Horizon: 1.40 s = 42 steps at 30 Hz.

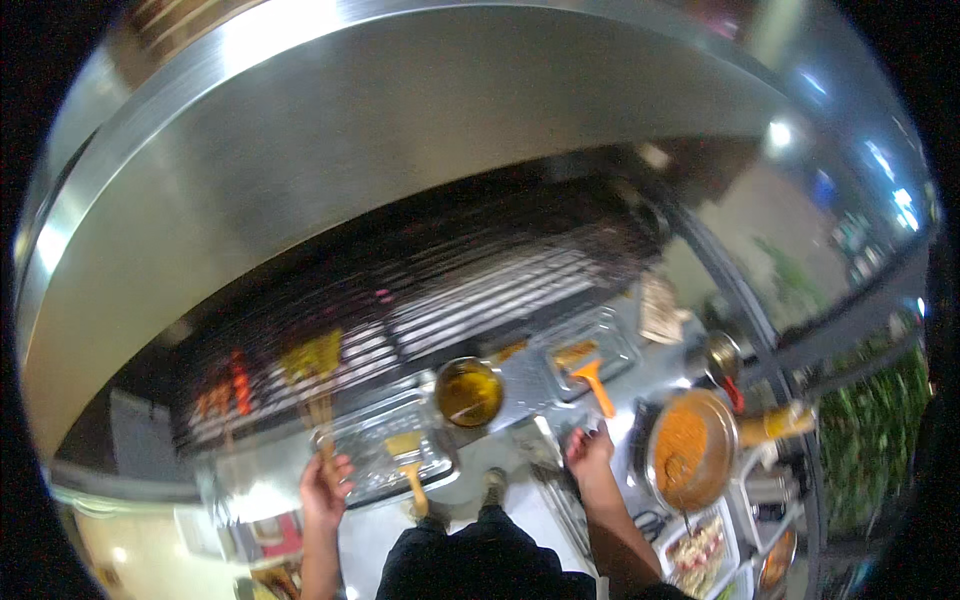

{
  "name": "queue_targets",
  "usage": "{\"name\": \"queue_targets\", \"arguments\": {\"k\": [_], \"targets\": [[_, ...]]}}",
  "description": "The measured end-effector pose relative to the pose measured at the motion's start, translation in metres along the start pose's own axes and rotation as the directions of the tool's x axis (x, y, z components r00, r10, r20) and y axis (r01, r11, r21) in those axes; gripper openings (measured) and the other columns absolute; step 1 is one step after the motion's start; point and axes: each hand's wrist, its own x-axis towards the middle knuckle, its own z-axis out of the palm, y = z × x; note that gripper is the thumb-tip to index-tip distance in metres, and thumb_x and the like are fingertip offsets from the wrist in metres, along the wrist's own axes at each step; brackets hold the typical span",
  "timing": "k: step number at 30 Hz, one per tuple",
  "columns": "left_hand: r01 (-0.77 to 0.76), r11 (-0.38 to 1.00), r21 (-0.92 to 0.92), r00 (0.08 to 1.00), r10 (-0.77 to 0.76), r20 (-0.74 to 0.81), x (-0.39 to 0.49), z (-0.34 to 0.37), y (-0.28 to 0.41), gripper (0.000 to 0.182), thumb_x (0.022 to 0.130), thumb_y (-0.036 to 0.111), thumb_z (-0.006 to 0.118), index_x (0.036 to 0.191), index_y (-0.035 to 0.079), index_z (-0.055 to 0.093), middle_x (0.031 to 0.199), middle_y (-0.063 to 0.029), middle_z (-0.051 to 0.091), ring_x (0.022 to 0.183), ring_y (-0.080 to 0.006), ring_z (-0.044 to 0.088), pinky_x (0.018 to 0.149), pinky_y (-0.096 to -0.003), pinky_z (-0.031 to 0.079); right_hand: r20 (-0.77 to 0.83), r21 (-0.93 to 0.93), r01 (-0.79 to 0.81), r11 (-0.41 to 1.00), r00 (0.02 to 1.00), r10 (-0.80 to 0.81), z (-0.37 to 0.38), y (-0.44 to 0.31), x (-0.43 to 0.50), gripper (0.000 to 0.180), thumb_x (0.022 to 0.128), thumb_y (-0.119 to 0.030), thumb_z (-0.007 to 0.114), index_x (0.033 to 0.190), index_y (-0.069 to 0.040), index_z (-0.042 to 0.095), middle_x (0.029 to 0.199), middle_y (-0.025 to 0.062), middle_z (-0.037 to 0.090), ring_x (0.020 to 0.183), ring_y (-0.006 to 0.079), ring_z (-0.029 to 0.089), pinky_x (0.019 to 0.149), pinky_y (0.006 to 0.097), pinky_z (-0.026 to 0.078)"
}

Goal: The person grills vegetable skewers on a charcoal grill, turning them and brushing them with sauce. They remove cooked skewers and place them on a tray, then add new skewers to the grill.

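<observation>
My left hand (324, 487) holds a bundle of wooden skewers (321, 416) by their near ends. Yellow-green food (311, 358) on those skewers lies over the grill grate (487, 292). My right hand (590, 452) is at the counter with its fingers bent, just short of the orange handle of a basting brush (596, 386). Blur hides whether anything is between those fingers. That brush rests in a clear tray (626, 345). A second brush, with a pale yellow handle (414, 480), lies across a metal tray (360, 487) beside my left hand.
Red and brown skewers (238, 382) lie at the grill's left end. A pot of yellow oil (470, 392) stands between the trays. To the right are a pan of orange seasoning (682, 442) with a ladle, a folded cloth (661, 311) and a food tray (701, 551). A steel hood (420, 112) overhangs the grill.
</observation>
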Motion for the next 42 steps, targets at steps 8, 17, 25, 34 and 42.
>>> {"name": "queue_targets", "arguments": {"k": [8, 17, 25, 34, 42], "targets": [[-0.247, 0.957, 0.151, 0.967, 0.254, -0.03, 0.015, -0.018, -0.014, 0.015, 0.09, 0.017, 0.061, 0.097, 0.004, 0.063, 0.077, -0.0016, 0.062, 0.062, -0.0095, 0.054, 0.054, -0.0228, 0.044, 0.626, -0.689, 0.374, 0.621, 0.739, 0.249, 0.117, 0.162, -0.138, 0.023, 0.088, -0.032, 0.063, 0.095, -0.01, 0.062, 0.079, 0.0018, 0.064, 0.069, 0.0114, 0.061, 0.057, 0.0244, 0.047], [-0.111, 0.976, 0.189, 0.987, 0.086, 0.134, -0.022, -0.078, 0.019, 0.022, 0.091, 0.024, 0.06, 0.1, 0.004, 0.062, 0.079, -0.0004, 0.061, 0.069, -0.0086, 0.053, 0.061, -0.022, 0.04, 0.648, -0.643, 0.092, 0.76, 0.595, 0.476, 0.223, 0.269, -0.213, 0.029, 0.093, -0.035, 0.058, 0.113, -0.014, 0.059, 0.091, 0.0039, 0.067, 0.078, 0.014, 0.062, 0.067, 0.0283, 0.048], [0.215, 0.945, 0.246, 0.939, -0.27, 0.215, -0.048, -0.175, 0.014, 0.025, 0.09, 0.022, 0.059, 0.102, 0.0, 0.064, 0.08, -0.0037, 0.062, 0.067, -0.0107, 0.054, 0.064, -0.0241, 0.044, 0.646, -0.545, -0.084, 0.834, 0.592, 0.482, 0.222, 0.285, -0.209, 0.027, 0.097, -0.028, 0.05, 0.114, -0.01, 0.06, 0.09, 0.0083, 0.068, 0.071, 0.0168, 0.063, 0.057, 0.0279, 0.048], [0.238, 0.917, 0.319, 0.918, -0.32, 0.236, -0.041, -0.188, 0.028, 0.028, 0.092, 0.024, 0.058, 0.105, 0.0, 0.064, 0.081, -0.0048, 0.062, 0.067, -0.0114, 0.055, 0.063, -0.0245, 0.045, 0.516, -0.612, 0.311, 0.727, 0.854, 0.069, 0.225, 0.3, -0.237, 0.02, 0.095, -0.027, 0.054, 0.103, -0.009, 0.054, 0.094, 0.0087, 0.067, 0.08, 0.017, 0.065, 0.061, 0.0299, 0.05], [0.23, 0.927, 0.294, 0.922, -0.305, 0.239, -0.037, -0.191, 0.025, 0.028, 0.091, 0.024, 0.058, 0.106, 0.001, 0.064, 0.083, -0.0057, 0.062, 0.068, -0.0132, 0.057, 0.064, -0.0261, 0.046, 0.564, -0.524, 0.377, 0.764, 0.826, -0.021, 0.222, 0.304, -0.23, 0.016, 0.093, -0.023, 0.059, 0.093, -0.007, 0.057, 0.083, 0.0055, 0.066, 0.071, 0.0142, 0.063, 0.056, 0.0273, 0.048]]}}
